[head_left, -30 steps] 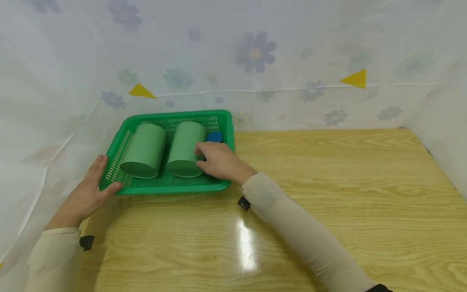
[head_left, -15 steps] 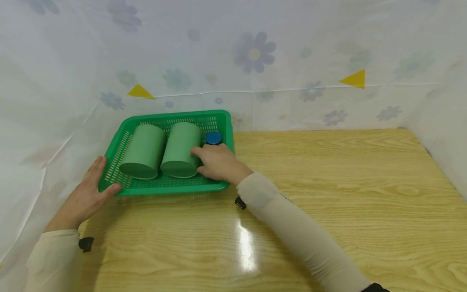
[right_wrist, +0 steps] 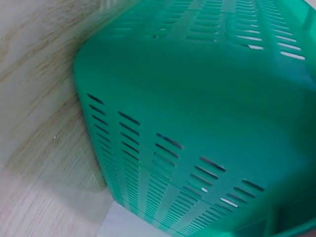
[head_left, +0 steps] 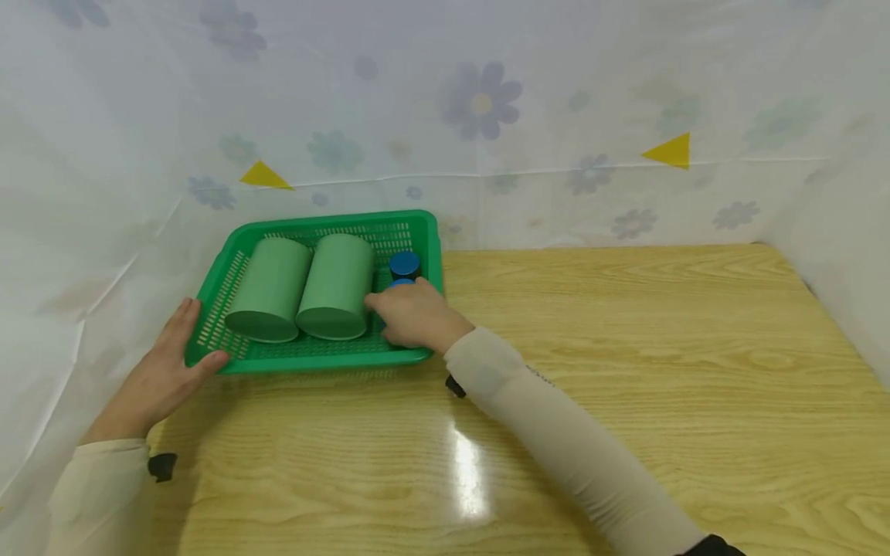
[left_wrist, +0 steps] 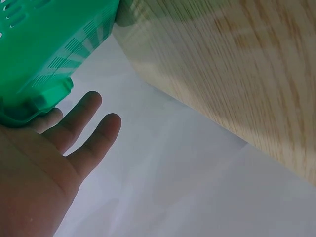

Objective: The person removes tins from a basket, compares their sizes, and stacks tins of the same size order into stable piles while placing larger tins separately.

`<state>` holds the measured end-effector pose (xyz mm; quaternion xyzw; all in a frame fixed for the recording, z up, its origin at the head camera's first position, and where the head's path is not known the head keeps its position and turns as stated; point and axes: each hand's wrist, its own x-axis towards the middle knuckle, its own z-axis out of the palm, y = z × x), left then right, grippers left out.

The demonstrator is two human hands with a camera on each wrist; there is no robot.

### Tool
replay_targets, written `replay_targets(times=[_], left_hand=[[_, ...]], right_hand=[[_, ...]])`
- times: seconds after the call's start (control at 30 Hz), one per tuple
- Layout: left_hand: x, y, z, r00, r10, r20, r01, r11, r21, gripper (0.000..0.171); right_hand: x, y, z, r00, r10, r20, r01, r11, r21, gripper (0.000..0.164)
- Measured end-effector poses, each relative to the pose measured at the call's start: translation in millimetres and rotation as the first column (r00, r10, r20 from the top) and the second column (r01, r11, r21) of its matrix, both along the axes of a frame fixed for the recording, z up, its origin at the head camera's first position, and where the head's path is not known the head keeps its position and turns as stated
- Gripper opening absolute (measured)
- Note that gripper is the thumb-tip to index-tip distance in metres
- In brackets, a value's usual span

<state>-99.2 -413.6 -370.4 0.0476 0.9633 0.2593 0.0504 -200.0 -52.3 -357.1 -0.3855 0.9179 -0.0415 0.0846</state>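
Observation:
A green slatted basket stands at the back left of the table. Inside lie two light green cylinders, side by side with their flat ends toward me. My left hand rests at the basket's near left corner, thumb over the rim. In the left wrist view, its fingers stretch out straight beneath the rim. My right hand reaches into the right end, its index finger at the right-hand cylinder. Its fingertips are hidden. Two round blue tops show behind it, the nearer one mostly covered.
The wood-grain table extends to the right and front of the basket. White flowered sheeting hangs behind and at both sides, with yellow triangles on it. The right wrist view shows mostly the basket's outer wall.
The right-hand cylinder has shifted left until it lies against the other one. My right hand has moved slightly down and left, and a second blue top has come into sight. The left hand stays put.

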Motion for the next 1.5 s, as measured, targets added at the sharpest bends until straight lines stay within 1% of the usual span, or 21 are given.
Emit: replay_targets(times=[0.13,0.33,0.47,0.57,0.67,0.77,0.83,0.93,1.07,1.2,1.27,1.37,1.5], left_hand=[[0.1,1.1,0.6,1.0,-0.003,0.006,0.003,1.0,0.004,0.091],[0.3,1.4,0.7,1.0,-0.001,-0.004,0.001,1.0,0.008,0.091],[0.6,0.6,0.6,1.0,0.0,-0.009,0.0,1.0,0.006,0.091],[0.4,0.4,1.3,1.0,0.0,-0.01,0.0,1.0,0.004,0.091],[-0.2,0.5,2.2,1.0,0.001,-0.012,-0.001,1.0,0.001,0.091],[-0.6,1.0,3.0,1.0,0.003,-0.012,-0.002,1.0,0.004,0.091],[-0.6,1.5,3.4,1.0,0.004,-0.01,-0.004,1.0,0.006,0.091],[0.0,1.9,3.2,1.0,0.006,-0.009,-0.006,1.0,0.007,0.091],[0.9,1.4,2.2,1.0,0.01,-0.01,-0.01,1.0,0.006,0.091],[0.8,0.8,0.8,1.0,0.012,-0.01,-0.012,1.0,0.004,0.091],[0.4,0.7,0.3,1.0,0.014,-0.009,-0.014,1.0,0.001,0.091],[0.1,0.3,-0.4,1.0,0.016,-0.013,-0.016,1.0,-0.002,0.091],[0.0,0.3,-0.5,1.0,0.016,-0.017,-0.016,1.0,-0.001,0.09]], right_hand=[[0.1,1.2,-0.1,1.0,0.012,0.005,-0.012,1.0,0.008,0.03],[1.2,0.3,0.7,0.998,0.054,-0.011,-0.053,0.995,0.078,0.022],[1.4,-1.5,0.8,0.998,0.064,-0.026,-0.061,0.992,0.113,0.014],[0.7,-2.3,1.1,0.998,0.061,-0.027,-0.057,0.991,0.12,0.01],[-0.6,-2.4,2.1,0.999,0.046,-0.012,-0.044,0.994,0.098,0.007],[-2.7,-1.7,3.5,1.0,0.02,0.01,-0.02,0.999,0.05,0.012],[-4.3,-1.0,4.4,0.999,-0.004,0.033,0.004,1.0,0.003,0.021],[-6.7,0.4,5.5,0.995,-0.042,0.085,0.05,0.994,-0.093,0.041],[-8.9,2.8,5.9,0.983,-0.071,0.171,0.108,0.971,-0.215,0.06],[-10.1,7.0,5.1,0.977,-0.053,0.208,0.118,0.943,-0.312,0.065],[-10.7,9.9,4.5,0.977,-0.035,0.211,0.114,0.92,-0.376,0.064],[-11.4,15.1,4.4,0.974,-0.008,0.226,0.117,0.873,-0.473,0.063],[-11.9,20.6,6.0,0.959,0.017,0.282,0.148,0.821,-0.551,0.064]])
